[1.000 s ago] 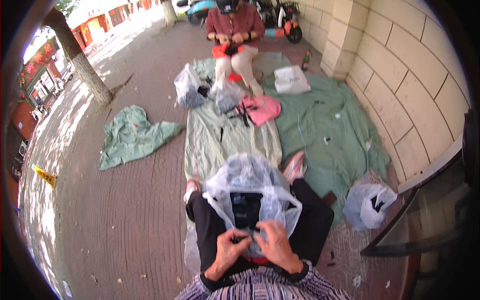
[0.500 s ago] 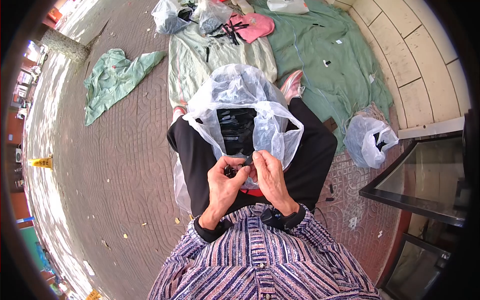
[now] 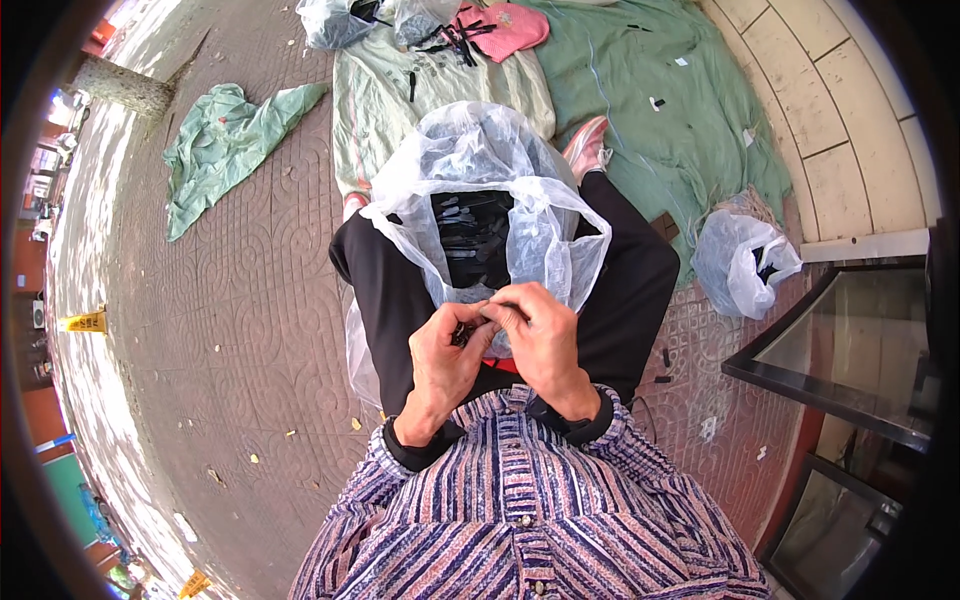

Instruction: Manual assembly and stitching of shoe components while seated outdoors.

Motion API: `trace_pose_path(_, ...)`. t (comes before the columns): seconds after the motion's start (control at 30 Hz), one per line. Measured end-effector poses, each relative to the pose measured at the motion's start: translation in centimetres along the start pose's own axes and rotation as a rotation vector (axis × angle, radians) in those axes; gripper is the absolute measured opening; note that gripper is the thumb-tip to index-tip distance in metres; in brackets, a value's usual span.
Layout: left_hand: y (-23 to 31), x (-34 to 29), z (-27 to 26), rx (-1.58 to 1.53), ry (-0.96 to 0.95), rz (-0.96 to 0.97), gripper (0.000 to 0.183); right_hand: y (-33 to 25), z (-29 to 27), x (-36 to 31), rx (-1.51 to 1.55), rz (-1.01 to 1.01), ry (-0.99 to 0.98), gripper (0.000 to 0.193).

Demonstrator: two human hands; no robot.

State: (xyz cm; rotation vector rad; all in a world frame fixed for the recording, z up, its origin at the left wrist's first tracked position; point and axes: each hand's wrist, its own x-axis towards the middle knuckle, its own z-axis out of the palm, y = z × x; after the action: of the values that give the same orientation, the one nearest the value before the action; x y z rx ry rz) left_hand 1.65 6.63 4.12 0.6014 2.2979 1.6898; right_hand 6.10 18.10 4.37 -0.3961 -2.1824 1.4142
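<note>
Between my legs stands a translucent white plastic bag [image 3: 553, 240], its mouth open toward me, full of thin black strip-like pieces [image 3: 470, 240]. Just at its near edge my two hands meet. A few small dark pieces [image 3: 461, 334] sit in the curl of my left hand [image 3: 440, 365], its fingers closed around them. My right hand [image 3: 545, 345] is closed in a pinch, fingertips touching those of the left. Whatever lies between the right fingertips is hidden.
Green sheeting [image 3: 650, 110] and a pale woven sack [image 3: 390, 90] cover the ground ahead. Another plastic bag [image 3: 735, 265] stands at right, near dark-framed glass panels [image 3: 830, 340]. A pink cloth [image 3: 515, 30] and more bags [image 3: 335, 25] lie at the far end.
My right hand has turned over and moved slightly up and left, its fingertips now against the left hand's. The black piece that showed in its pinch is out of sight.
</note>
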Motion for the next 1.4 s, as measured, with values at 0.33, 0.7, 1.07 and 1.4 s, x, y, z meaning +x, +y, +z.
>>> trace_pose_path(0.33, 0.7, -0.2, -0.1, -0.656, -0.036, -0.421, 0.011, 0.7, -1.3, 0.4, 0.811, 0.764, -0.077, 0.013)
trace_pose_path(0.7, 1.3, 0.3, -0.1, -0.600, -0.077, -0.596, 0.009, 1.1, -1.7, 0.0, 0.894, 0.836, -0.116, 0.012)
trace_pose_path(1.07, 1.0, -0.1, -0.5, -0.611, -0.084, -0.577, 0.005, 0.7, -1.7, 0.1, 0.934, 0.903, -0.129, 0.015)
trace_pose_path(1.4, 1.6, -0.8, -0.1, -0.486, -0.066, -0.423, 0.009, -2.4, -0.9, -1.3, -0.005, 0.003, 0.014, 0.013)
